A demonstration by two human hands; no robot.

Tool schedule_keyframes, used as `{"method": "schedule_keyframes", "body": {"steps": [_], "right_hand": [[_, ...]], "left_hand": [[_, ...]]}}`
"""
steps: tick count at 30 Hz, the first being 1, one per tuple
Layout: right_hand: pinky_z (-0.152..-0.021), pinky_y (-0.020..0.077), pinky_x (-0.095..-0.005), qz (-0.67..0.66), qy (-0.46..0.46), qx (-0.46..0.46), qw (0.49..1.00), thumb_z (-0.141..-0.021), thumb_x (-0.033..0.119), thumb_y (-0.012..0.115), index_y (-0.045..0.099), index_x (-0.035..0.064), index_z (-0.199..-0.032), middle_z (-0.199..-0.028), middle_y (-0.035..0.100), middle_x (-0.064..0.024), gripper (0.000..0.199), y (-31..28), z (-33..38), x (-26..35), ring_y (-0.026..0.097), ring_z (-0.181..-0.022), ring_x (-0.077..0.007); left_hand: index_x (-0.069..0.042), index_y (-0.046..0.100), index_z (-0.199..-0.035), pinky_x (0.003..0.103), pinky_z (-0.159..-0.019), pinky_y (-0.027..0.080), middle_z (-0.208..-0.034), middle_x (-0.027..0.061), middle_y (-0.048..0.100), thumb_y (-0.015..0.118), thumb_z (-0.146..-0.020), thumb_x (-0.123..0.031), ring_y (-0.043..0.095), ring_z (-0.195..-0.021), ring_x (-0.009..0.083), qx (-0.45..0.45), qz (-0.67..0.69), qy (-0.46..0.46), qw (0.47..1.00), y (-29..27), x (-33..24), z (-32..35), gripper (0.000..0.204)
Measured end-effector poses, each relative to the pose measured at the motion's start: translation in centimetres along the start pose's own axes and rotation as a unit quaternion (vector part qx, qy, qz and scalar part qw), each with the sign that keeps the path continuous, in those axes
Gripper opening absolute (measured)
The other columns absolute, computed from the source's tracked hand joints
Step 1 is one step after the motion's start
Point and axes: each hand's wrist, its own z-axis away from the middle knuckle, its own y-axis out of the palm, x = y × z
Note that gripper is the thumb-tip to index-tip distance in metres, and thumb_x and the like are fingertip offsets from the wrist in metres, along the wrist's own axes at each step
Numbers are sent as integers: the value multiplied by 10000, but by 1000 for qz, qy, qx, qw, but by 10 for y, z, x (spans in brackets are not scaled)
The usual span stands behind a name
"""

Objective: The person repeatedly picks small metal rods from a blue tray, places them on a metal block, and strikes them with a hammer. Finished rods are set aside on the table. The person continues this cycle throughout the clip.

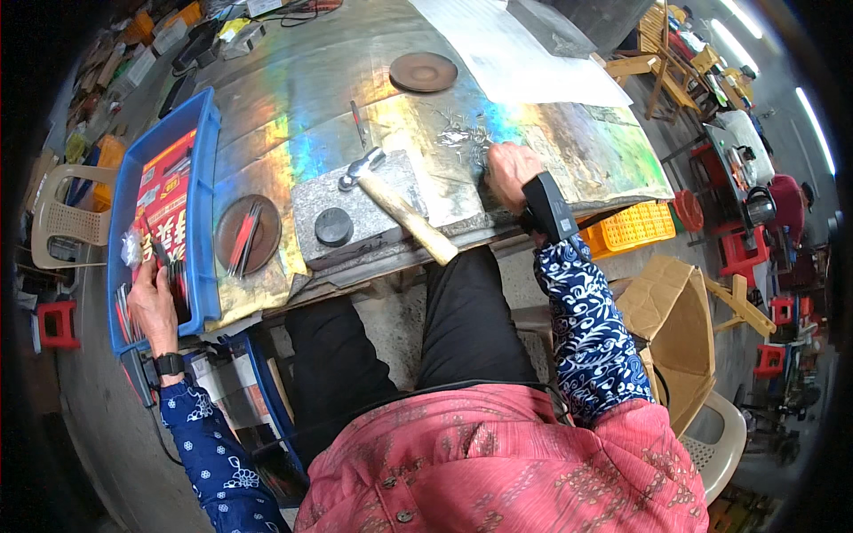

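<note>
My left hand point(153, 306) reaches into a blue plastic tray point(213, 222), its thumb and fingers drawn together by some slim red and dark pieces. What it grips is too small to make out. On the table's right part, my right hand point(514, 175) rests with curled fingers beside a loose pile of small shiny metal pieces point(466, 133); its fingertips are hidden. Between the hands lies a grey stone block point(311, 200), bearing a wooden-handled hammer point(395, 204) and a round black disc point(334, 227). A brown round dish point(269, 255) near the tray holds several slim red and metal pieces.
Another brown dish point(424, 71) and a slim red-tipped tool point(359, 124) lie farther back. White sheeting point(524, 62) covers the far right of the table. Below the right edge are a yellow crate point(631, 228) and a cardboard box point(680, 329). A beige chair point(71, 218) stands left.
</note>
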Motion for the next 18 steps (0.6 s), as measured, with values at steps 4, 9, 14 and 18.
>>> {"method": "schedule_keyframes", "body": {"steps": [4,9,14,18], "right_hand": [[-718,508,-434,-35,73,7,997,-761,99,621,580,2,-856,-802,620,-209,142,-19,15,15,636,-795,-358],[-654,489,-377,-159,111,-35,980,-761,74,625,598,3,-838,-731,628,-173,108,-32,28,29,631,-687,-319],[-661,494,-312,-260,116,-50,957,-772,25,592,600,0,-846,-717,623,-124,78,-45,36,46,608,-663,-204],[-652,497,-349,-330,122,-67,934,-777,7,604,613,-15,-897,-755,632,-165,123,-58,40,62,627,-679,-275]], "left_hand": [[6,645,-1126,391,-768,505,-997,216,681,602,-922,-176,666,-876,351,-85,41,41,995,-5,-13,4,277],[19,665,-1097,192,-630,475,-889,48,691,629,-920,-57,616,-764,62,-96,348,2,933,-9,-67,17,196],[19,665,-1047,199,-606,505,-876,62,694,626,-911,-32,638,-731,80,30,534,7,845,-1,-141,44,150],[33,662,-1018,198,-622,513,-841,51,678,648,-890,-9,633,-722,80,67,587,-11,807,11,-183,53,136]]}}
